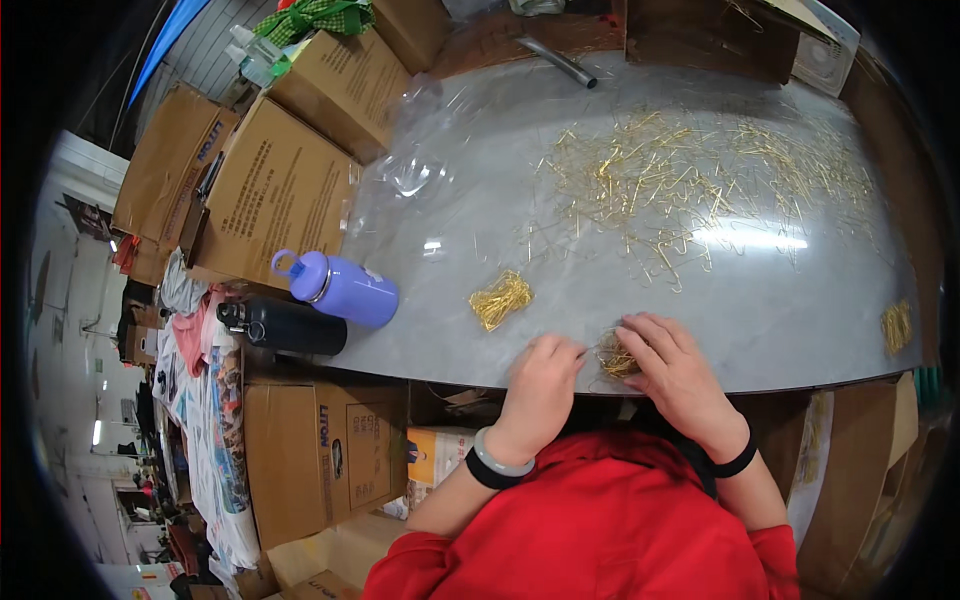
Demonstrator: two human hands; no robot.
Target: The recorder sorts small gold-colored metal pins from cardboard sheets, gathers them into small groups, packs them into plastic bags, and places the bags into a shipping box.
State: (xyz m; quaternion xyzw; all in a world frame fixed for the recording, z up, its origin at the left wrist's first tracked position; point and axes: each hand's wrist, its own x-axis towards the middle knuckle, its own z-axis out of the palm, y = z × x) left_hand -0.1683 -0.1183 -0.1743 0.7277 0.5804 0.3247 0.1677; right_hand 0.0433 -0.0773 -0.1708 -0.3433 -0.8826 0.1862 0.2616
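Pinching a gold wire bundle (pixel 617 357) between right hand (pixel 675 375) and left hand (pixel 540 385), brown cartons (pixel 275 190) far left.

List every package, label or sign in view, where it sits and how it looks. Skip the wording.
Large brown carton: left of the table, flat side up, dark print.
Second brown carton: behind it, upper left, plain brown with faint print.
Brown carton with flaps: far left, blue lettering.
Brown carton under the table edge: lower left, blue lettering and a small picture.
Orange and white small box: beside that carton.
No screens visible.
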